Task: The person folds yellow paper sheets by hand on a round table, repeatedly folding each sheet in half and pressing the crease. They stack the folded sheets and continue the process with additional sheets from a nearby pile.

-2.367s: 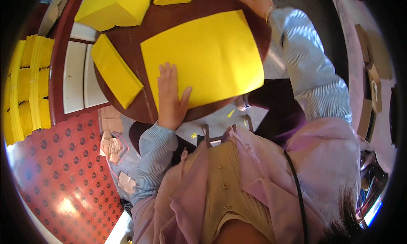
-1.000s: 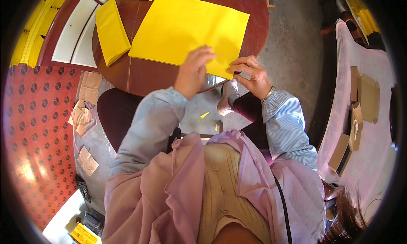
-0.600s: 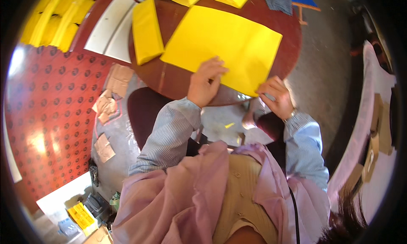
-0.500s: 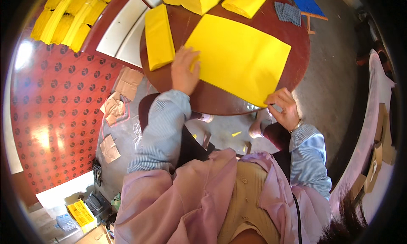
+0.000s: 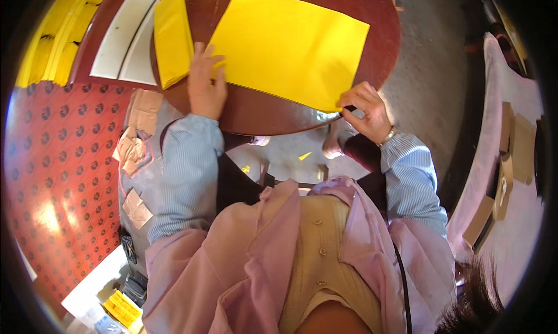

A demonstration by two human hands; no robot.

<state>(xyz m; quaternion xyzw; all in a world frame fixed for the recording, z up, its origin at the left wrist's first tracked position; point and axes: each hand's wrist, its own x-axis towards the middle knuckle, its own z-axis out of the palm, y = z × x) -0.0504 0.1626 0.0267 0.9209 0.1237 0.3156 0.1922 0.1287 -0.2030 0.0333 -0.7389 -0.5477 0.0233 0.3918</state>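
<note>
— Right hand (image 5: 368, 111)?
— One; thumb and fingers pinching the near right corner of a flat yellow sheet (image 5: 290, 49).
— Left hand (image 5: 207, 89)?
— One; fingers extended at the sheet's near left corner, well left of the pinch.
— Adjoining items?
— One folded yellow bundle (image 5: 171, 40), just left of the left hand's fingers. One round reddish-brown table (image 5: 250, 118), under the sheet, its rim near the pinch.
— Outlying?
— Far left of the pinch, red patterned sheeting (image 5: 70, 171); well to its right, opened cardboard boxes (image 5: 521, 151) on pale pink cloth (image 5: 514, 252).
</note>
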